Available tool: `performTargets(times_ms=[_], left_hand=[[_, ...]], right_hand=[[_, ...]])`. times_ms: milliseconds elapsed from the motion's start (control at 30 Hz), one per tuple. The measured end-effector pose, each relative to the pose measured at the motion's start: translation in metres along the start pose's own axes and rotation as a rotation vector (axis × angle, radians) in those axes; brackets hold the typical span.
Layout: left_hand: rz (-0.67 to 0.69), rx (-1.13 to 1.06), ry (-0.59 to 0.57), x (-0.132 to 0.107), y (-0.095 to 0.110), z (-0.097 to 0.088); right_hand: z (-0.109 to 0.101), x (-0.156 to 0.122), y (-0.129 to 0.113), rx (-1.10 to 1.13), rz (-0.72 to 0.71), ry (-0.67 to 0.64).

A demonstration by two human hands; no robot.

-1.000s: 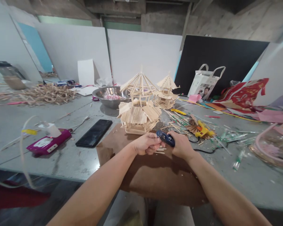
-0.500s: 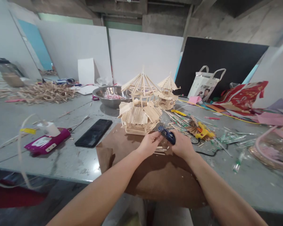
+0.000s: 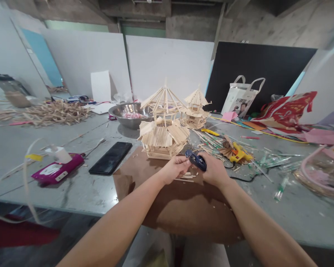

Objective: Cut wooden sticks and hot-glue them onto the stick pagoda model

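Note:
My right hand point(image 3: 213, 168) is closed around dark blue pliers point(image 3: 196, 160), which look like small cutters, with their head pointing left. Right at that head, my left hand point(image 3: 176, 170) pinches with thumb and fingertips; whatever is between them is too small and covered to make out. Beneath both hands, several short wooden sticks point(image 3: 186, 177) lie on a brown board point(image 3: 167, 202). Just beyond stands a pavilion model point(image 3: 164, 137) built from thin sticks, with an open, rafter-like roof frame above a slatted lower roof. A smaller stick tower point(image 3: 196, 107) rises behind it.
A black phone point(image 3: 110, 158) and a purple power strip point(image 3: 58, 168) with cables lie left. Behind are a metal bowl point(image 3: 130, 114) and a stick pile point(image 3: 57, 112). To the right are a yellow glue gun point(image 3: 241, 154), clear wrappers point(image 3: 281, 189) and a white bag point(image 3: 238, 100).
Both hands stay together over the board, with the pliers still at the left fingertips. The left hand has shifted very slightly; the view has moved a little.

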State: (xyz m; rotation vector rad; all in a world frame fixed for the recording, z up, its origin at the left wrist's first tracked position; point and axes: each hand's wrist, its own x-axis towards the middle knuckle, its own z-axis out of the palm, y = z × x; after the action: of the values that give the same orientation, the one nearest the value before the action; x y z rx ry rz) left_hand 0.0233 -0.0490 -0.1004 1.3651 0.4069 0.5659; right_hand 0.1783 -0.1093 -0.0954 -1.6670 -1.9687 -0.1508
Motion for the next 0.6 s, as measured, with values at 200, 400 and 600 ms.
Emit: performTargets(times_ms=[200,400,600], left_hand=[[0.02,0.014,0.092,0.001,0.0,0.0],[0.041,0.074,0.165,0.003,0.003,-0.001],[0.043,0.166,0.176,0.004,0.003,0.002]], right_hand=[[0.001,0.001,0.005,-0.089,-0.039,0.089],[-0.012,0.004,0.034,0.33,0.103,0.543],[-0.029,0.005,0.034,1.084,0.193,0.706]])
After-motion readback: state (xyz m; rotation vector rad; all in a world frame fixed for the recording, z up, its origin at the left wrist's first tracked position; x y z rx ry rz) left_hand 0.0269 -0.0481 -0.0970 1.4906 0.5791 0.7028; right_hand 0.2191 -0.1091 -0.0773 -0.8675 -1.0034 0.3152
